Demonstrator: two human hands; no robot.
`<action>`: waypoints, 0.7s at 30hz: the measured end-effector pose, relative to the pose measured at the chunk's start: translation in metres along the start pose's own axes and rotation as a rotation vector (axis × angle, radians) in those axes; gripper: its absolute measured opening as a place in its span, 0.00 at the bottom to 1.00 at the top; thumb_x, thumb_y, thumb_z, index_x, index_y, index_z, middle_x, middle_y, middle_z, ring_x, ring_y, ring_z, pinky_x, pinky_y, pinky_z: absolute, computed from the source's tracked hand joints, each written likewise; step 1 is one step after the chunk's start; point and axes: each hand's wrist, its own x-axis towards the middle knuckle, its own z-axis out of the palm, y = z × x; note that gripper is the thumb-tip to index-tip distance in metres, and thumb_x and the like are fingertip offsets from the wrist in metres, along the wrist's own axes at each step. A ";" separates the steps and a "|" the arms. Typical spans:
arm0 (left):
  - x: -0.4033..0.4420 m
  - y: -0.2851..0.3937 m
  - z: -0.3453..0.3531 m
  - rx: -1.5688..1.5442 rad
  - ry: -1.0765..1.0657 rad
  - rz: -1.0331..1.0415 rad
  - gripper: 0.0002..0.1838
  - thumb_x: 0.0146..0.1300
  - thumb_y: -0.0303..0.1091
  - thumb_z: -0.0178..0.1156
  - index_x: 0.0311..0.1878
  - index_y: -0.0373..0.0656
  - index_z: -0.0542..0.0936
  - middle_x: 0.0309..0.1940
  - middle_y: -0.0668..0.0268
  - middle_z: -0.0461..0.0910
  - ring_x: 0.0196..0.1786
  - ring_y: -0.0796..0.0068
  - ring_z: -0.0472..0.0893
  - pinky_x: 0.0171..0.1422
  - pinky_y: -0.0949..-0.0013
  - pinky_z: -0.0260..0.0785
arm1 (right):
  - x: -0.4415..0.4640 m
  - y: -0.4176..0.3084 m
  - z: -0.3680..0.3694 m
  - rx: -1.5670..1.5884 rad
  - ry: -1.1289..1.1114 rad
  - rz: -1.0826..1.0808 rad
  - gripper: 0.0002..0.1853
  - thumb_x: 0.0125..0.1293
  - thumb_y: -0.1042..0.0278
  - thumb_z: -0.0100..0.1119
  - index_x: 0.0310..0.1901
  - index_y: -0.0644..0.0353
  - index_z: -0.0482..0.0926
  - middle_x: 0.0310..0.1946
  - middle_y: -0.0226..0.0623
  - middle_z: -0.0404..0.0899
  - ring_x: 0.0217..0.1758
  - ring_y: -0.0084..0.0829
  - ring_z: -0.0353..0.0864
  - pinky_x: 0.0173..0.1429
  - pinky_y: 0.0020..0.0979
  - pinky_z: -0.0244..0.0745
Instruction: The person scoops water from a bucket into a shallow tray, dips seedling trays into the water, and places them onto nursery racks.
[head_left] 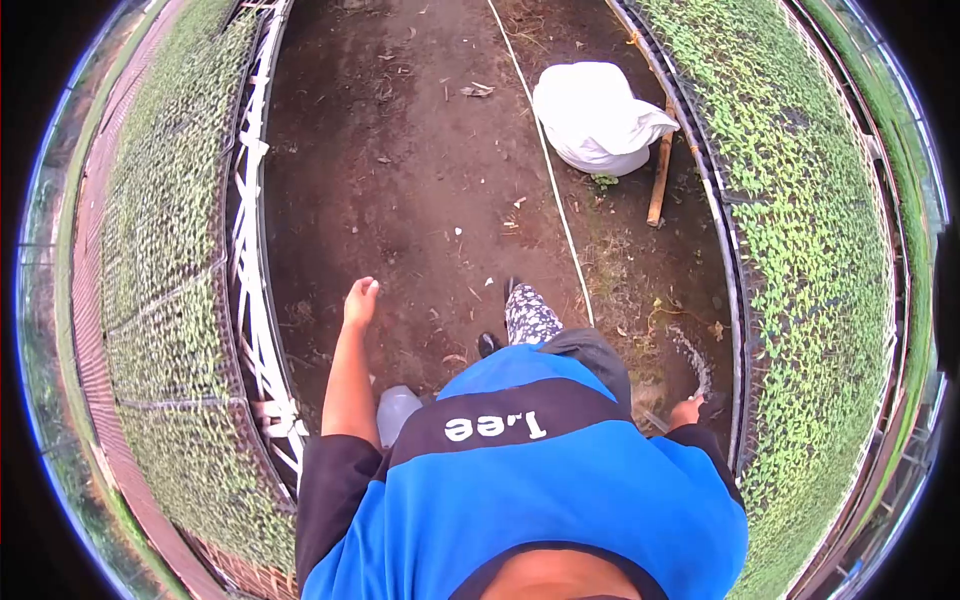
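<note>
My left hand (361,302) is held out in front of me on the left, above the dirt path. Its fingers are curled in and I see nothing held in them. Below, beside my left forearm, a translucent whitish container (398,412) shows partly, the rest hidden behind my shirt. My right hand (686,412) is low at my right side, close to the edge of the right-hand seedling bed. Its fingers look closed, but what they hold, if anything, is too small to tell. A pale, glinting streak (692,362) shows just beyond its fingertips.
A full white sack (598,118) stands ahead on the right, next to a wooden stick (661,170). A pale hose or cord (553,180) runs along the dirt path (400,170). Raised beds of green seedlings (175,210) line both sides, with a white frame (250,200) at left.
</note>
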 end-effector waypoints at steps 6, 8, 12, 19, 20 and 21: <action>0.156 0.118 -0.015 -0.066 0.021 0.117 0.19 0.56 0.40 0.52 0.48 0.39 0.70 0.31 0.68 0.74 0.33 0.81 0.71 0.41 0.76 0.64 | 0.014 -0.199 0.010 -0.222 -0.163 -0.102 0.19 0.61 0.60 0.36 0.55 0.48 0.57 0.40 0.50 0.73 0.45 0.48 0.72 0.45 0.43 0.66; 0.183 0.104 -0.023 -0.026 -0.041 -0.077 0.18 0.56 0.41 0.53 0.46 0.40 0.71 0.32 0.67 0.75 0.32 0.82 0.72 0.39 0.76 0.65 | -0.009 -0.289 -0.005 -0.251 -0.233 -0.135 0.20 0.61 0.59 0.35 0.57 0.45 0.57 0.39 0.52 0.73 0.45 0.49 0.71 0.46 0.43 0.65; 0.225 0.026 -0.038 0.178 -0.085 -0.241 0.17 0.54 0.40 0.54 0.43 0.40 0.73 0.32 0.65 0.76 0.31 0.80 0.74 0.37 0.75 0.66 | 0.003 -0.436 -0.013 -0.148 -0.278 -0.085 0.23 0.62 0.58 0.33 0.60 0.41 0.51 0.44 0.52 0.70 0.49 0.50 0.69 0.49 0.44 0.64; 0.333 0.006 -0.070 -0.065 -0.332 -0.408 0.17 0.56 0.43 0.49 0.18 0.43 0.72 0.14 0.67 0.72 0.19 0.76 0.70 0.23 0.70 0.62 | 0.023 -0.652 0.034 -0.194 -0.325 -0.172 0.22 0.61 0.59 0.36 0.59 0.39 0.51 0.44 0.51 0.71 0.49 0.48 0.69 0.49 0.44 0.63; 0.358 0.034 -0.076 0.022 -0.344 -0.377 0.18 0.57 0.43 0.48 0.16 0.43 0.71 0.13 0.67 0.71 0.17 0.77 0.69 0.22 0.69 0.60 | 0.020 -0.695 0.037 -0.168 -0.320 -0.158 0.22 0.61 0.59 0.36 0.59 0.39 0.51 0.44 0.51 0.70 0.49 0.48 0.69 0.49 0.44 0.63; 0.383 0.058 -0.079 0.082 -0.339 -0.354 0.18 0.57 0.43 0.48 0.15 0.43 0.70 0.12 0.67 0.70 0.16 0.77 0.69 0.21 0.69 0.59 | 0.011 -0.736 0.039 -0.142 -0.319 -0.136 0.22 0.62 0.58 0.36 0.59 0.39 0.50 0.44 0.51 0.70 0.49 0.48 0.69 0.49 0.44 0.63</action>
